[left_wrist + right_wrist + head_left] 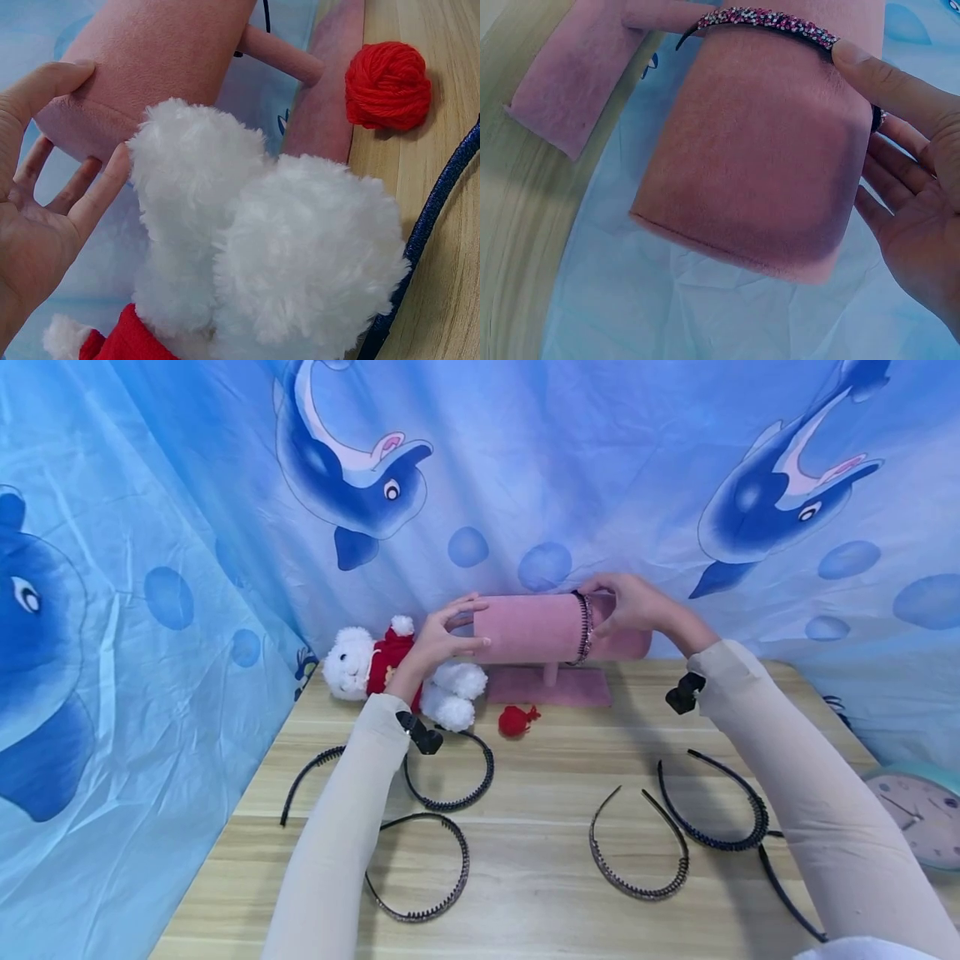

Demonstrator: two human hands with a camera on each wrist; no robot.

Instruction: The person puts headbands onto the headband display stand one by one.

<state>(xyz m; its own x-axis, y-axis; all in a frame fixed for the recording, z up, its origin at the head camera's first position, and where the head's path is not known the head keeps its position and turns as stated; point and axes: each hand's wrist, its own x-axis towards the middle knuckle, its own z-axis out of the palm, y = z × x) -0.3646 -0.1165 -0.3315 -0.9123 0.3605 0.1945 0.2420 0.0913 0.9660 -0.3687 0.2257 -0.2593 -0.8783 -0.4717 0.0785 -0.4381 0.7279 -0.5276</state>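
Observation:
A pink T-shaped headband stand with a padded roll stands at the back of the table. Round its roll, right of the middle, sits a black headband covered in pink, silver and dark beads. My left hand holds the roll's left end, thumb on one side and fingers spread on the other. At the headband, my right hand has its thumb on the beaded band and its fingers behind the roll. In the right wrist view the thumb tip presses the band's edge.
A white plush toy in red lies beside my left wrist. A small red yarn ball lies before the stand's base. Several headbands lie on the wooden table, including one at left and one at right. A clock stands far right.

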